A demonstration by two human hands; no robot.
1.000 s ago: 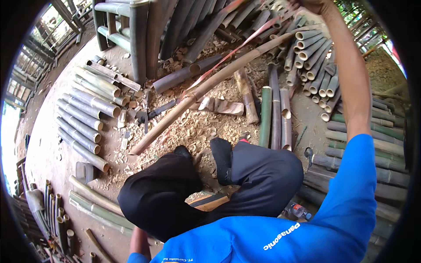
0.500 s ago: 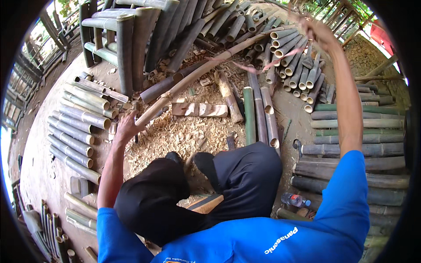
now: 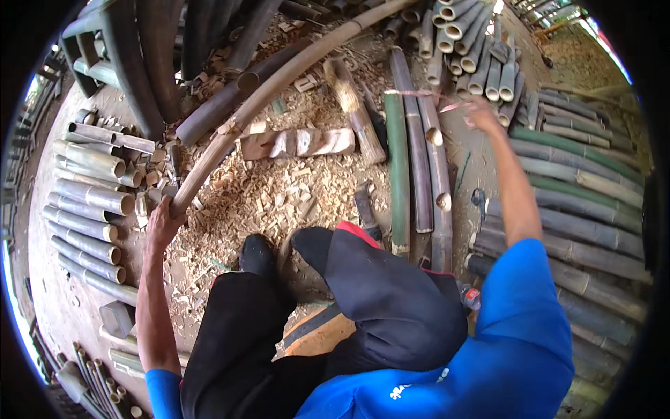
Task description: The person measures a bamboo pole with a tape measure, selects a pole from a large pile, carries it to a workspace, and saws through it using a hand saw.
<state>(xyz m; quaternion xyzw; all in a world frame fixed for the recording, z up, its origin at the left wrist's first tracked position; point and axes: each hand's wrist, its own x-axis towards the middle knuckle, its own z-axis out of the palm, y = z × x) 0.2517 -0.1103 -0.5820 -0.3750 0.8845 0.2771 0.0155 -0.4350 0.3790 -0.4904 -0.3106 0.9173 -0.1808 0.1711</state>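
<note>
My left hand (image 3: 165,225) is closed around the near end of a long brown bamboo pole (image 3: 279,84), which slants up toward the far right and runs out of view. My right hand (image 3: 483,115) is stretched forward, its fingers bent round a thin pink strip (image 3: 452,107). That strip trails leftward across the tops of a green bamboo length (image 3: 396,167) and two darker lengths beside it. Beneath the pole lies a notched wooden block (image 3: 299,143) among wood chips. A rough, stripped log (image 3: 352,108) rests beyond the block.
Cut bamboo tubes (image 3: 91,199) lie in a row on the left. More tubes (image 3: 464,31) are stacked at the far right, and long poles (image 3: 565,202) line the right side. A bamboo frame (image 3: 129,63) stands far left. A plastic bottle (image 3: 471,298) is by my right knee.
My right hand has come down and nearer from its raised place at the far right, drawing the pink strip along. My left hand keeps its grip on the pole. The view has shifted.
</note>
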